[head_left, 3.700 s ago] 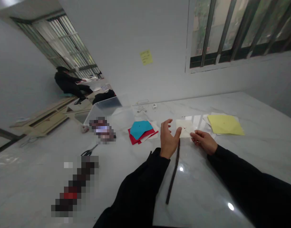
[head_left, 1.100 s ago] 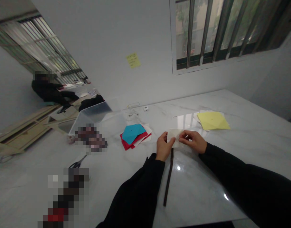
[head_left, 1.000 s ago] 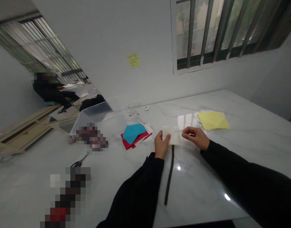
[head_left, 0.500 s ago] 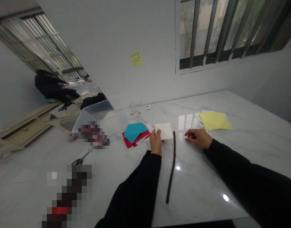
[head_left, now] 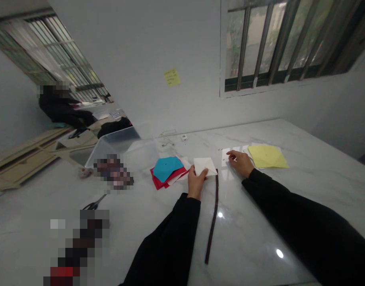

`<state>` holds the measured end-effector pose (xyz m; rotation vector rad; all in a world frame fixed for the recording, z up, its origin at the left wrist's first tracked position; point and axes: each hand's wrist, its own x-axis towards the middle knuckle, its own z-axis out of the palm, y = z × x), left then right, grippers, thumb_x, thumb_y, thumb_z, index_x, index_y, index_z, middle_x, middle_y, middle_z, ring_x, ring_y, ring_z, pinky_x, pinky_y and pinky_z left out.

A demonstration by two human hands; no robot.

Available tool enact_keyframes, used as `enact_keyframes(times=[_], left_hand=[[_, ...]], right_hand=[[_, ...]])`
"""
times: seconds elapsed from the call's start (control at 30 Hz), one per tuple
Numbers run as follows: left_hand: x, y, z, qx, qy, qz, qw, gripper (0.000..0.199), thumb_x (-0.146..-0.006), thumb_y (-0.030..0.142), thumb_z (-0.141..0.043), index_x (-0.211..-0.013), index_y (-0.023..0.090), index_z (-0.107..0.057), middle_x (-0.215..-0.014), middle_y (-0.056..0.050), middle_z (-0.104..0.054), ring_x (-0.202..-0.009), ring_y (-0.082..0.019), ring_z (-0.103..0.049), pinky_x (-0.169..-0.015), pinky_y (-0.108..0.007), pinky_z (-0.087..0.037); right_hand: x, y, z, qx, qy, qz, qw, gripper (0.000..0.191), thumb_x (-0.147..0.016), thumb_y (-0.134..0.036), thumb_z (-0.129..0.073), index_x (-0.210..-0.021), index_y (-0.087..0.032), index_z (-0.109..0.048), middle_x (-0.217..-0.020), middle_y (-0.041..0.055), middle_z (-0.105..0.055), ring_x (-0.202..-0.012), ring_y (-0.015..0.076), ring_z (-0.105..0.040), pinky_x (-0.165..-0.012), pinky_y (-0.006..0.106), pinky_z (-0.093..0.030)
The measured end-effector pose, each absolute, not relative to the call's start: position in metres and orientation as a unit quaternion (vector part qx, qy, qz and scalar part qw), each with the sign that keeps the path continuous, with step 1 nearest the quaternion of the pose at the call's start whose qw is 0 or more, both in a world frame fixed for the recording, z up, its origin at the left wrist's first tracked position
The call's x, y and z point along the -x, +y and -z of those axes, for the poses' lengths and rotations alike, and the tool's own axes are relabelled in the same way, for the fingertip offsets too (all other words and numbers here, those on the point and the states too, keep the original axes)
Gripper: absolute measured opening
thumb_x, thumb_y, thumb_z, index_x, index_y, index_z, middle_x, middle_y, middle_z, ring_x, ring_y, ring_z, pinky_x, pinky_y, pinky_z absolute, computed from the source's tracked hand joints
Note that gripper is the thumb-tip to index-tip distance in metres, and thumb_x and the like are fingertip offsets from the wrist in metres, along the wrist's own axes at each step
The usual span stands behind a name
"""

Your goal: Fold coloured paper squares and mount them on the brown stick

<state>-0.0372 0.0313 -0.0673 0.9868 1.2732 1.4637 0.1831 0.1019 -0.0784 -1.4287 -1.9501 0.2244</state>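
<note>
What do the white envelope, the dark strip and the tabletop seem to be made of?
White envelope: probably matt paper, judging by its creased flap and lack of shine.
Dark strip: perhaps wood or leather; its dull brown, slightly bent length leaves this open.
Tabletop: polished stone or a glossy imitation, given its veining and bright reflections.

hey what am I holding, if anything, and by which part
Left hand: a white envelope, by its near edge. Right hand: can't tell whether it holds anything.

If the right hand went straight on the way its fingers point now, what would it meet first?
The right hand would probably meet the small dark bits just ahead on the tabletop. Its height above the surface is unclear, so it might pass over them.
</note>
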Motion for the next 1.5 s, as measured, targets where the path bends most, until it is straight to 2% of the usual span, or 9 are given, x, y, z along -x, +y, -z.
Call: enact_keyframes(times=[0.13, 0.33, 0.47, 0.6, 0.83, 1.13, 1.27, 1.37, 1.5], left_hand=[[0.037, 0.03, 0.068, -0.404, 0.518, -0.596, 0.462, 0.041, -0.069, 0.022, -0.073, -0.107, 0.015, -0.059, -0.103, -0.011, -0.067, -0.082, -0.018, -0.064, -0.06, -0.023, -0.052], [0.031, 0.025, 0.063, -0.41, 0.506, -0.593, 0.474, 0.031, -0.079, 0.028, -0.062, -0.108, 0.017, -0.059, -0.104, -0.009, -0.065, -0.08, -0.017, -0.061, -0.055, -0.023, -0.052], [0.025, 0.018, 0.061, -0.472, 0.48, -0.558, 0.485, 0.033, -0.083, 0.03, -0.056, -0.114, 0.02, -0.061, -0.104, -0.007, -0.065, -0.079, -0.017, -0.061, -0.053, -0.023, -0.051], [0.019, 0.009, 0.06, -0.563, 0.457, -0.501, 0.473, 0.033, -0.089, 0.031, -0.048, -0.114, 0.022, -0.066, -0.094, -0.005, -0.067, -0.073, -0.016, -0.06, -0.054, -0.023, -0.049], [0.015, -0.002, 0.046, -0.649, 0.451, -0.5, 0.354, 0.029, -0.088, 0.022, -0.05, -0.109, 0.022, -0.069, -0.104, -0.004, -0.068, -0.1, -0.018, -0.061, -0.09, -0.029, -0.047], [0.014, -0.002, 0.046, -0.618, 0.488, -0.491, 0.372, 0.024, -0.084, 0.023, -0.057, -0.107, 0.023, -0.066, -0.101, -0.003, -0.067, -0.083, -0.013, -0.061, -0.066, -0.021, -0.045], [0.013, -0.002, 0.045, -0.585, 0.493, -0.531, 0.363, 0.027, -0.079, 0.022, -0.064, -0.107, 0.021, -0.062, -0.093, -0.003, -0.066, -0.082, -0.013, -0.063, -0.063, -0.02, -0.042], [0.011, -0.005, 0.041, -0.589, 0.481, -0.536, 0.367, 0.017, -0.079, 0.025, -0.064, -0.096, 0.019, -0.063, -0.09, -0.003, -0.068, -0.082, -0.014, -0.062, -0.063, -0.021, -0.04], [0.009, -0.01, 0.035, -0.616, 0.467, -0.516, 0.368, 0.019, -0.084, 0.035, -0.06, -0.087, 0.018, -0.067, -0.088, -0.004, -0.068, -0.076, -0.015, -0.058, -0.062, -0.023, -0.04]], right_hand=[[-0.19, 0.086, 0.088, 0.52, -0.776, -0.1, 0.343, 0.018, -0.083, -0.023, -0.055, -0.093, -0.02, -0.07, -0.08, 0.0032, -0.072, -0.07, 0.0179, -0.065, -0.069, 0.03, -0.051], [-0.173, 0.042, 0.08, 0.481, -0.727, -0.176, 0.457, 0.025, -0.086, -0.039, -0.059, -0.103, -0.02, -0.064, -0.098, 0.0069, -0.069, -0.076, 0.0181, -0.066, -0.066, 0.031, -0.056], [-0.16, 0.029, 0.073, 0.475, -0.678, -0.206, 0.522, 0.054, -0.08, -0.048, -0.066, -0.125, -0.021, -0.051, -0.119, 0.0117, -0.061, -0.089, 0.0226, -0.065, -0.066, 0.035, -0.058], [-0.159, 0.032, 0.077, 0.47, -0.679, -0.205, 0.525, 0.083, -0.074, -0.052, -0.072, -0.142, -0.022, -0.035, -0.131, 0.0161, -0.052, -0.096, 0.0261, -0.063, -0.069, 0.039, -0.059], [-0.158, 0.024, 0.075, 0.463, -0.719, -0.191, 0.482, 0.078, -0.078, -0.046, -0.068, -0.144, -0.022, -0.034, -0.137, 0.0166, -0.047, -0.1, 0.027, -0.061, -0.073, 0.041, -0.058], [-0.16, 0.025, 0.078, 0.48, -0.704, -0.168, 0.495, 0.044, -0.082, -0.031, -0.057, -0.124, -0.022, -0.049, -0.118, 0.0104, -0.059, -0.1, 0.0252, -0.062, -0.077, 0.04, -0.058], [-0.158, 0.023, 0.076, 0.474, -0.7, -0.174, 0.505, 0.049, -0.08, -0.039, -0.063, -0.124, -0.022, -0.049, -0.114, 0.0097, -0.06, -0.102, 0.0259, -0.062, -0.081, 0.041, -0.057], [-0.155, 0.017, 0.07, 0.467, -0.702, -0.176, 0.507, 0.061, -0.076, -0.048, -0.068, -0.127, -0.023, -0.046, -0.118, 0.0111, -0.058, -0.104, 0.0275, -0.062, -0.081, 0.042, -0.056], [-0.153, 0.012, 0.066, 0.48, -0.713, -0.174, 0.48, 0.053, -0.079, -0.053, -0.065, -0.121, -0.023, -0.05, -0.113, 0.0111, -0.062, -0.096, 0.0283, -0.065, -0.077, 0.042, -0.056]])
